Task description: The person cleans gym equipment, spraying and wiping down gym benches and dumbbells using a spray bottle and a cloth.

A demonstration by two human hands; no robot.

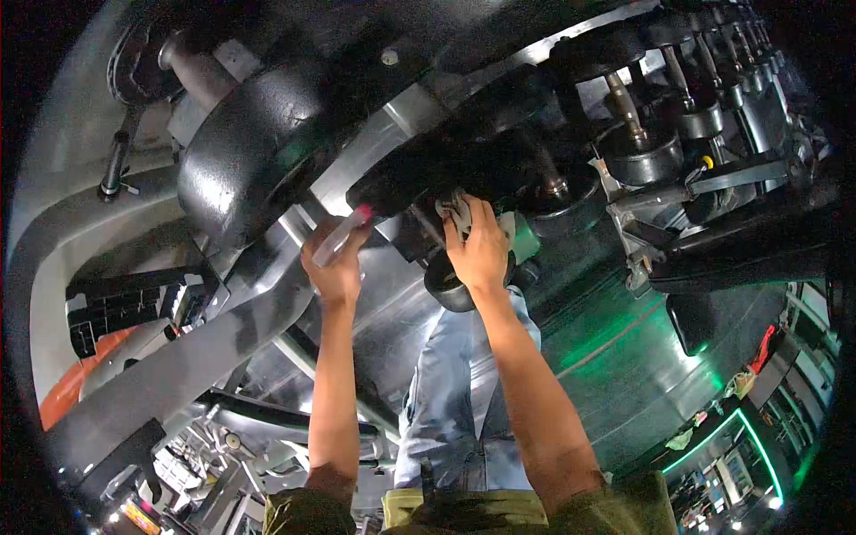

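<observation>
My left hand (335, 260) is closed round a clear bottle (341, 237) with a pink top, tilted up and to the right. The pink end points at a black dumbbell on the rack. My right hand (477, 246) holds a pale crumpled cloth (458, 217) against a black dumbbell (453, 278), right of the bottle. The fingers of this hand are bent over the cloth, which they partly hide.
More black dumbbells (636, 152) stand along the rack at the upper right. A large rounded black pad (254, 147) hangs at the upper left. A grey frame beam (192, 366) crosses the left side. Below are my jeans-clad legs (441, 392) and dark floor (615, 348).
</observation>
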